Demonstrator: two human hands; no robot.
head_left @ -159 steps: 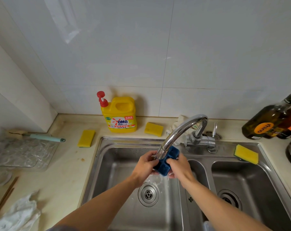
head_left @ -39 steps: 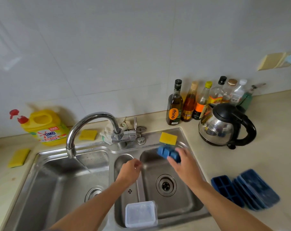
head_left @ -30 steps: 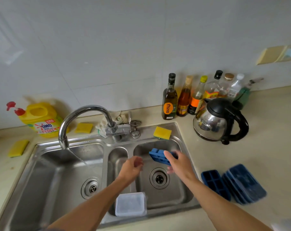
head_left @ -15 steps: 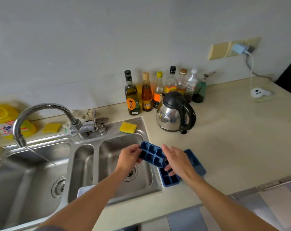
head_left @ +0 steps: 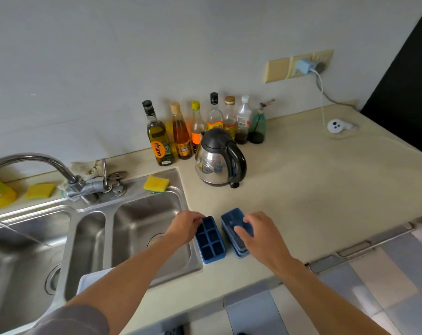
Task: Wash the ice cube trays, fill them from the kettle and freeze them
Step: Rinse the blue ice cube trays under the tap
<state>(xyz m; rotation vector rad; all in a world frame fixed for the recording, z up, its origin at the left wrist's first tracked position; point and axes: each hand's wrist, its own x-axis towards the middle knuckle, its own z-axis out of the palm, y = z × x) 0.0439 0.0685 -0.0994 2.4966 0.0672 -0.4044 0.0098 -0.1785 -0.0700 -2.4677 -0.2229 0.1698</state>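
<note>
On the worktop point(head_left: 301, 201), just right of the sink point(head_left: 144, 213), one tray point(head_left: 211, 240) lies cells-up. My left hand point(head_left: 185, 226) grips its far end, fingers curled over the rim. Just beside it sits a stack point(head_left: 231, 218) of more trays. My right hand point(head_left: 255, 235) holds that from above, fingers bent over the top and thumb against its side. How many are nested there I cannot tell from this angle. The kettle point(head_left: 219, 158) stands behind them, near but untouched, its lid down.

I judge the washing done or nearly so, since no tray is left in the sink and all of them are on the worktop. Filling has not begun. What is left is to spread the trays out, pour from the kettle, and carry them to a freezer, which is not in view.
</note>
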